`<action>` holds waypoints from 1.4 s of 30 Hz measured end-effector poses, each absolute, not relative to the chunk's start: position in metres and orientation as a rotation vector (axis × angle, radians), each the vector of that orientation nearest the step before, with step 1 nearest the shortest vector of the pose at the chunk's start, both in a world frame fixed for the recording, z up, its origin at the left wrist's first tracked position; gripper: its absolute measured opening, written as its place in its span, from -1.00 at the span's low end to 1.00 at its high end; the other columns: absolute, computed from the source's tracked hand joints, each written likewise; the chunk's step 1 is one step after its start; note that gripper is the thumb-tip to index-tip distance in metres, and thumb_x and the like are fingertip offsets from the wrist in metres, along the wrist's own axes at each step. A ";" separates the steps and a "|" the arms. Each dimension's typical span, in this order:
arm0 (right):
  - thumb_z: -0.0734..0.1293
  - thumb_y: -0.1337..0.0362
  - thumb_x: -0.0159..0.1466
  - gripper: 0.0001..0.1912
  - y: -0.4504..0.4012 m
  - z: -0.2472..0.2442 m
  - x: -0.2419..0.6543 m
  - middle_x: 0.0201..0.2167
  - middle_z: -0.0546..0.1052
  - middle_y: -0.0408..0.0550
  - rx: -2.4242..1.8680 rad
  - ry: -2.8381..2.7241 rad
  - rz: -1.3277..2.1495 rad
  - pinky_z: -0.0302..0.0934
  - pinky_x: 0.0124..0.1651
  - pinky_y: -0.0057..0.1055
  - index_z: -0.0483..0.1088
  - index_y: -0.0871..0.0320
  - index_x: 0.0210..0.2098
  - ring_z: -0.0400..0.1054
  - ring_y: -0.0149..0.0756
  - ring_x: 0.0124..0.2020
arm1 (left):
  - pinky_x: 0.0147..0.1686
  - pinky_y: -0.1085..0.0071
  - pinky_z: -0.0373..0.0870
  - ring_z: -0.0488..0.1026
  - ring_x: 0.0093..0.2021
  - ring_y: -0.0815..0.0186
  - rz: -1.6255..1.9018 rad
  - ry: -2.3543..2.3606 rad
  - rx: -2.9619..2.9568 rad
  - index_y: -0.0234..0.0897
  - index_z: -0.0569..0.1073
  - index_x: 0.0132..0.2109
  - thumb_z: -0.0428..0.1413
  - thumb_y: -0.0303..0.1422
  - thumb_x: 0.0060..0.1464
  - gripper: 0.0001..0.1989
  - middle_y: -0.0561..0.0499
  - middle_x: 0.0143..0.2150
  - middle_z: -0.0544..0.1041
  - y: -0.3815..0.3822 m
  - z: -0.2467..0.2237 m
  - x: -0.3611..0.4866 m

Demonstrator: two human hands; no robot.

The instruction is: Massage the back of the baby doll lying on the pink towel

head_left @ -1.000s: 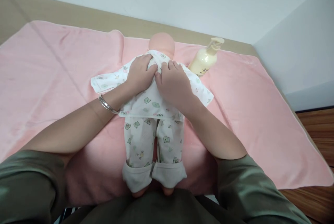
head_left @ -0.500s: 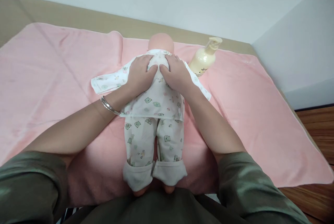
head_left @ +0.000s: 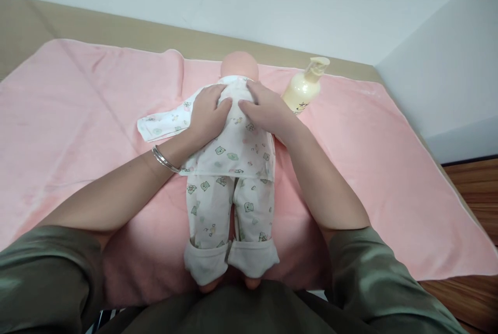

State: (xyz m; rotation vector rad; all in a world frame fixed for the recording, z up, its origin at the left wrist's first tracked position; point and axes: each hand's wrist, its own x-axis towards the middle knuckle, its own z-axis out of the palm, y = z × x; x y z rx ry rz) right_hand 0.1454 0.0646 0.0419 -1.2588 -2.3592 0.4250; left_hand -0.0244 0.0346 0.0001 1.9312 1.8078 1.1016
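A baby doll lies face down, its bald head (head_left: 239,66) at the far end, dressed in a white printed top (head_left: 237,150) and matching trousers (head_left: 212,212) with turned-up cuffs. My left hand (head_left: 210,114) rests on the left side of the doll's upper back, thumb apart from the fingers. On the right side of the upper back lies my right hand (head_left: 268,108), its thumb also spread. Both hands touch the cloth without gripping it. The left sleeve of the top stretches out flat; my right hand and forearm cover the right sleeve.
The doll lies on a pink blanket (head_left: 373,168) spread over a beige surface (head_left: 116,25). Just right of my right hand a pump bottle (head_left: 303,87) of pale yellow liquid leans to the right. A white wall stands behind. Wooden flooring shows at the right.
My right hand and wrist have shifted slightly outward to the right, and the right sleeve is now covered. My left hand has hardly moved.
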 end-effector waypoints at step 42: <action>0.16 0.36 0.32 -0.52 0.042 0.026 0.118 0.41 0.33 0.03 -1.203 -2.264 0.282 -0.08 0.55 0.22 0.40 0.13 0.20 0.11 -0.02 0.49 | 0.24 0.09 0.43 0.50 0.11 0.08 1.364 1.755 1.768 -0.19 0.53 -0.06 -0.04 -0.40 0.15 -0.70 -0.07 0.05 0.62 0.032 -0.009 -0.025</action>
